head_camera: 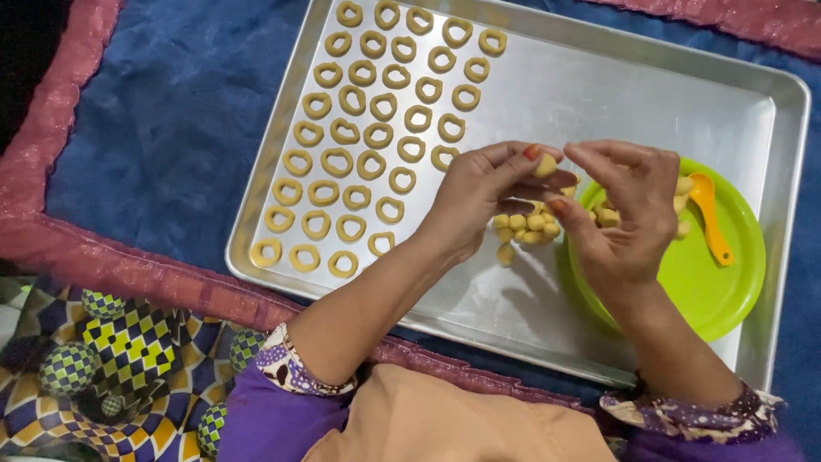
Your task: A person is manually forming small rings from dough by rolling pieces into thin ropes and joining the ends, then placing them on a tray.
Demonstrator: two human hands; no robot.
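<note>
Above the metal tray [547, 334], the left hand [479, 201] pinches a dough ball [546, 165], the right hand [629, 218] half-open and empty; shaping a ring seems next.

dough ball [545, 165]: small, pale yellow, rounded, pinched between left-hand fingers [523, 159] above the tray
dough pile [523, 228]: small yellow lumps heaped on the tray, beside the green plate, under both hands

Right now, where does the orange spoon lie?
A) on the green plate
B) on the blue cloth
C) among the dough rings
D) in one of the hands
A: the orange spoon rests on the green plate, apart from the right hand and the dough rings.
</note>
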